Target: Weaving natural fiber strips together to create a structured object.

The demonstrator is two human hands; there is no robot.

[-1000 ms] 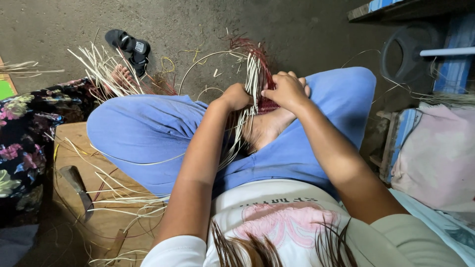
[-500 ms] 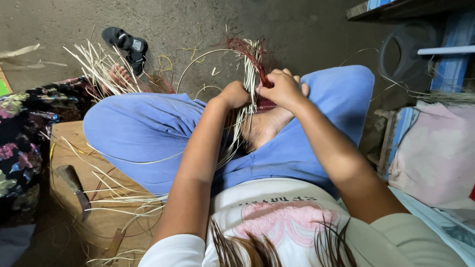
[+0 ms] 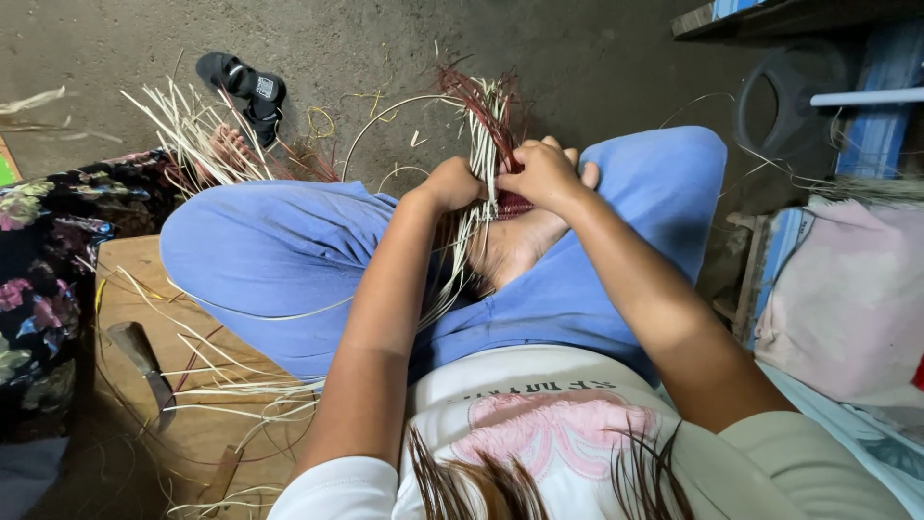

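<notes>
Over the crossed legs in blue trousers, the left hand and right hand both close their fingers around a bundle of pale and dark-red reed strips, which fans upward from the grip and trails down toward the bare foot. The strips look light, thin and springy, likely to kink if bent sharply, so gripping low near the gathered part seems wisest. Against the earlier frames, hands and bundle sit nearly unchanged; only the view shifts slightly.

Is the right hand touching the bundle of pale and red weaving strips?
Touching. In the head view the right hand is closed around the bundle of strips, with no gap between fingers and strips.
</notes>
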